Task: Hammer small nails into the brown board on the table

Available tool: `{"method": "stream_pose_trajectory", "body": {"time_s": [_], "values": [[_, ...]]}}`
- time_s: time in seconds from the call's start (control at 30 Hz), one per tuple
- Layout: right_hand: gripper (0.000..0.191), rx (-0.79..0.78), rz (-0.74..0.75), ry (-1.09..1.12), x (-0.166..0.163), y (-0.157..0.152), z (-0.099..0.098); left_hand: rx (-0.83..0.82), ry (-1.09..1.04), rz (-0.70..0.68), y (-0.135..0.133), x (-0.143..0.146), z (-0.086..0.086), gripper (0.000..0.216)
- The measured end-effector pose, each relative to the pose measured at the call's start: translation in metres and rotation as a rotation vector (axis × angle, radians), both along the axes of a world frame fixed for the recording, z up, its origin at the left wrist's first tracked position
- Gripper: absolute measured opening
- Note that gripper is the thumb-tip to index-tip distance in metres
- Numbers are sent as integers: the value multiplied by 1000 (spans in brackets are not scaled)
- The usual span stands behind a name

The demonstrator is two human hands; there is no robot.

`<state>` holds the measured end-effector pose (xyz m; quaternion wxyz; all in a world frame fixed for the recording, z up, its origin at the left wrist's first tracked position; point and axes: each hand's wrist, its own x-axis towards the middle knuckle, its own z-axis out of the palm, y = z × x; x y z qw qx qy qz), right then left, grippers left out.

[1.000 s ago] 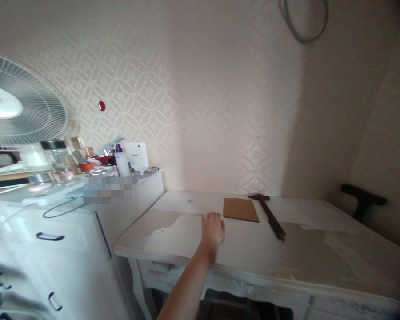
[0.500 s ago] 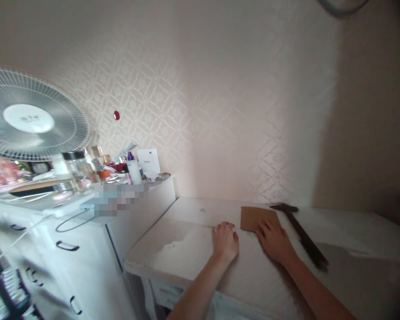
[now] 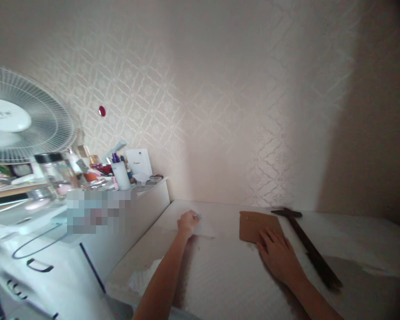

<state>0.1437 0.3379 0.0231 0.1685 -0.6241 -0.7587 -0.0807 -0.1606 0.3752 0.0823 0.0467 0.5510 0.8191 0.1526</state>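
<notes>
My left hand is at the back left of the white table, its fingers drawn together at a few small silvery pieces. Whether any of them is in the fingers is too small to tell. A flat brown board, like cardboard or thin wood, lies near the wall. Spread over its lower right corner, my right hand rests with fingers stretched out. Just right of that hand lies a hammer, dark and old-looking, its head toward the wall and its handle toward me.
To the left stands a white cabinet crowded with bottles, jars and a white card. A white fan rises behind it. The patterned wall borders the table at the back.
My left hand has moved left and away from me, from beside the board to the small silvery pieces, and its fingers have closed. The right hand stays on the board. The view has shifted slightly.
</notes>
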Motion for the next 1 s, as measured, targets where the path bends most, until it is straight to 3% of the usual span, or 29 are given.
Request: {"method": "stream_pose_trajectory", "body": {"time_s": [0.3, 0.63, 0.8, 1.0], "values": [[49, 15, 1, 39, 1, 4, -5, -12, 142, 0, 0, 8, 1, 25], [50, -12, 5, 34, -1, 3, -1, 50, 58, 23, -8, 21, 4, 25], [50, -34, 10, 58, -2, 1, 3, 200, -161, 3, -9, 55, 2, 21], [47, -60, 24, 113, -4, -3, 13, 411, -423, -65, -1, 123, -2, 17]]}}
